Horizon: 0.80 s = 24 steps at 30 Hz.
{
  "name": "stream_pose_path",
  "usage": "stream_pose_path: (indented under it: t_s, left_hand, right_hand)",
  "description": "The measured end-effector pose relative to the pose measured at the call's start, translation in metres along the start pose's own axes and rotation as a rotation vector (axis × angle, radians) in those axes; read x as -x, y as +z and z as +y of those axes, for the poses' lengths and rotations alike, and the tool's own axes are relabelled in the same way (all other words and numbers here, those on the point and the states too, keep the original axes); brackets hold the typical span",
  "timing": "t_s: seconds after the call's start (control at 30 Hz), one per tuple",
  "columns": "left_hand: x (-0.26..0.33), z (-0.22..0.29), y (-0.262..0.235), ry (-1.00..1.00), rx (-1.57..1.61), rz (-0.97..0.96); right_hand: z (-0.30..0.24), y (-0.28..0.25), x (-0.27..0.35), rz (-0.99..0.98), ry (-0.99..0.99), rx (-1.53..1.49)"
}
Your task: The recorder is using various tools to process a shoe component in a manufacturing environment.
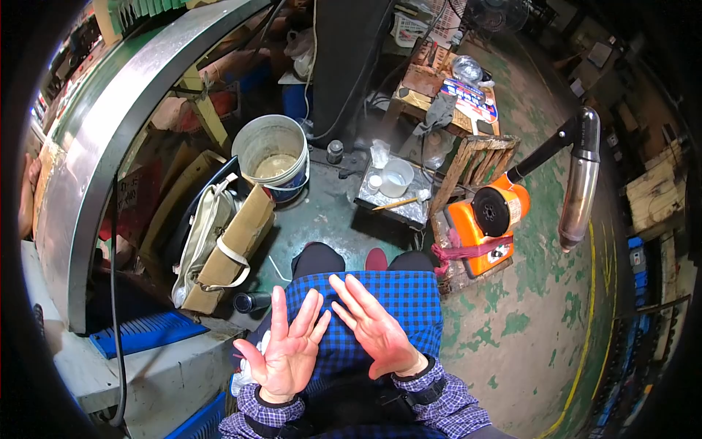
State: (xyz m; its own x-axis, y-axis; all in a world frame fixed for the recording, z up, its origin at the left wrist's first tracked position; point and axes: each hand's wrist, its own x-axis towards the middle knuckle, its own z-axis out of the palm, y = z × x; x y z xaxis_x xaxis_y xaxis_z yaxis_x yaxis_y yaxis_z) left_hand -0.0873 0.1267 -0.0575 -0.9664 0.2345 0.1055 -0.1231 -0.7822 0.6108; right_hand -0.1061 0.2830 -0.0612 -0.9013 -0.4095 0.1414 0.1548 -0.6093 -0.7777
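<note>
Above my lap, both palms face up with nothing in them. My left hand [288, 353] has its thumb and fingers spread apart. Beside it, my right hand [376, 328] is tilted toward the left, fingers stretched out with gaps between them. The two hands do not touch. Under them lies a blue and black checked apron [417, 304] across my knees. Purple checked sleeves [455, 401] cover both forearms. Past my knees, a small low stand [409, 212] holds a translucent plastic cup [396, 178], a small white jar [374, 183] and a thin wooden-handled brush [395, 204].
An orange hot-air blower [462, 233] with a long metal nozzle [576, 205] stands at right. At left are a white bucket [271, 146], a cardboard box [232, 252] with a pale bag [202, 241], and a curved metal-edged conveyor or bench [110, 139]. A cluttered wooden table [417, 102] stands farther off.
</note>
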Motion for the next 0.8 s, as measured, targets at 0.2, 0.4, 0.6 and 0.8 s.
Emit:
stream_pose_path:
  t_s: [0.2, 0.4, 0.6, 0.8]
  left_hand:
    - [0.0016, -0.0009, -0.001, 0.003, -0.004, 0.011]
    - [0.0011, -0.0036, -0.0021, 0.011, -0.016, 0.008]
    - [0.0017, -0.0053, -0.0026, 0.014, -0.016, 0.018]
    - [0.0028, -0.0074, -0.0025, -0.002, -0.039, 0.031]
  right_hand:
    - [0.0003, 0.0009, 0.0007, 0.023, 0.006, 0.052]
    - [0.002, -0.0009, 0.001, 0.076, 0.04, -0.039]
    - [0.002, 0.0008, 0.0002, 0.138, 0.058, -0.179]
    - [0.0041, -0.0046, 0.0012, 0.215, 0.052, -0.369]
